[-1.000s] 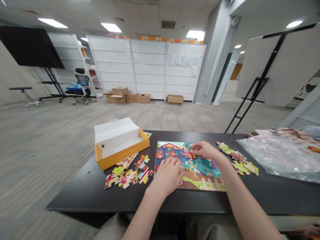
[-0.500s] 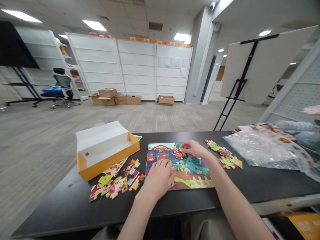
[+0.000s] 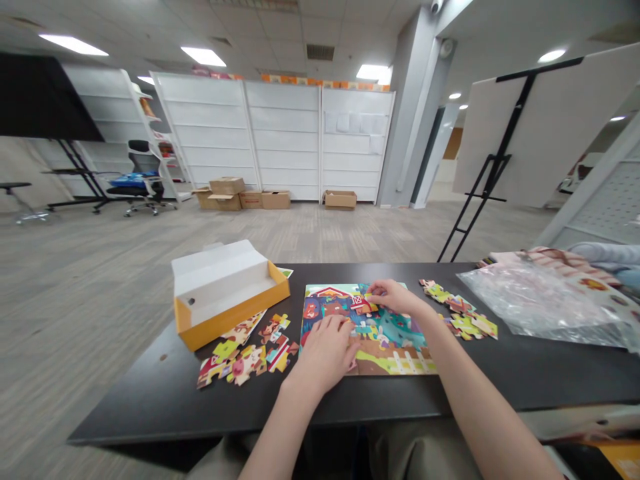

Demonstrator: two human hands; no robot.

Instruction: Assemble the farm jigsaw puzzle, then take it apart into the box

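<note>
Jigsaw picture (image 3: 395, 333) lies flat on the black table (image 3: 390, 403), straight in front of me in the head view. With my right hand (image 3: 393, 297) I pinch a red barn piece (image 3: 357, 303) near its right edge, thumb and fingertips drawn close together, at the upper middle of the picture; I can't tell whether it sits in place. My left hand (image 3: 327, 347) rests palm down on the picture's left part, fingers slightly curved, thumb apart; whatever is under the palm is hidden. Loose pieces sit in 2 groups: left pieces (image 3: 245, 363) lie beside the yellow box (image 3: 235, 315), its white flap (image 3: 215, 270) raised, and right pieces (image 3: 460, 305) lie between the picture and a clear plastic bag (image 3: 540, 307). Past the table, cardboard boxes (image 3: 227, 190) stand before white shelves (image 3: 285, 140).
</note>
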